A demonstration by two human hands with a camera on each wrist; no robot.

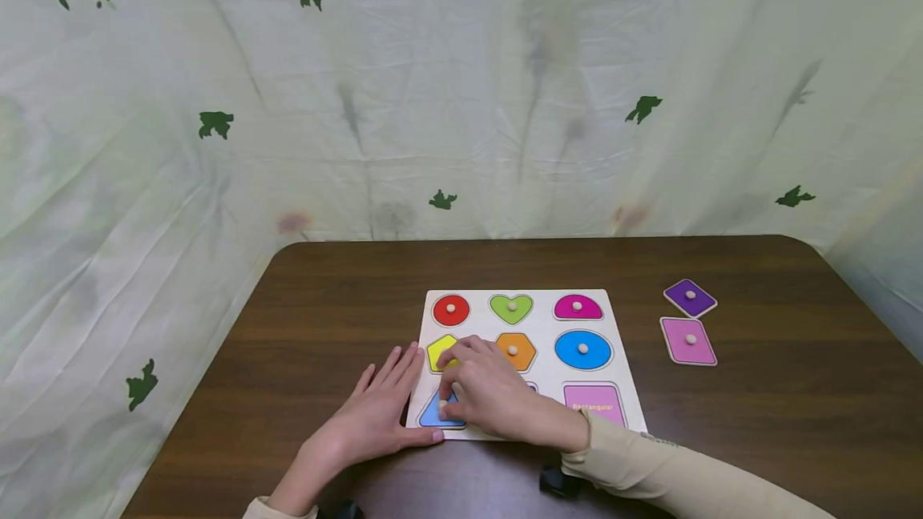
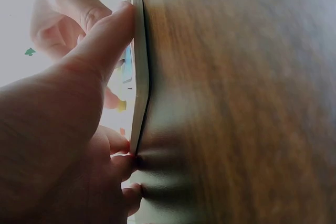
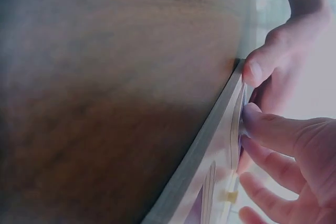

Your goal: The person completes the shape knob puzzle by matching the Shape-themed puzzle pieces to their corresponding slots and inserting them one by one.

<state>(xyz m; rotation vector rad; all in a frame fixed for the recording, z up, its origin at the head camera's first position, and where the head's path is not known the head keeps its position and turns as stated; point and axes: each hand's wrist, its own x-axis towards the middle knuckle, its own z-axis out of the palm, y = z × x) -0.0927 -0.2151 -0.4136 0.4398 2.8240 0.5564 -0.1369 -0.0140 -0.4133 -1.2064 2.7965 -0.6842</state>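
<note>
A white shape puzzle board point(image 1: 479, 311) lies near the front of the table. My left hand point(image 1: 378, 411) rests along its left edge, fingers straight, thumb at the front corner. At the front left of the board, my right hand point(image 1: 493, 391) pinches the knob of a blue triangle piece point(image 1: 430, 418), which overlaps its slot. In the right wrist view, thumb and fingertips point(image 3: 252, 114) meet at the knob, low over the board. A yellow piece point(image 1: 437, 351) behind is partly covered by my right fingers. The front middle slot is mostly hidden under my right hand.
Red circle point(image 1: 441, 312), green heart point(image 1: 502, 308), magenta half circle point(image 1: 566, 311), orange hexagon point(image 1: 522, 359) and blue oval point(image 1: 598, 352) sit in the board. The pink rectangular slot point(image 1: 587, 397) is bare. Right of the board lie a purple diamond point(image 1: 678, 291) and a pink piece point(image 1: 681, 351).
</note>
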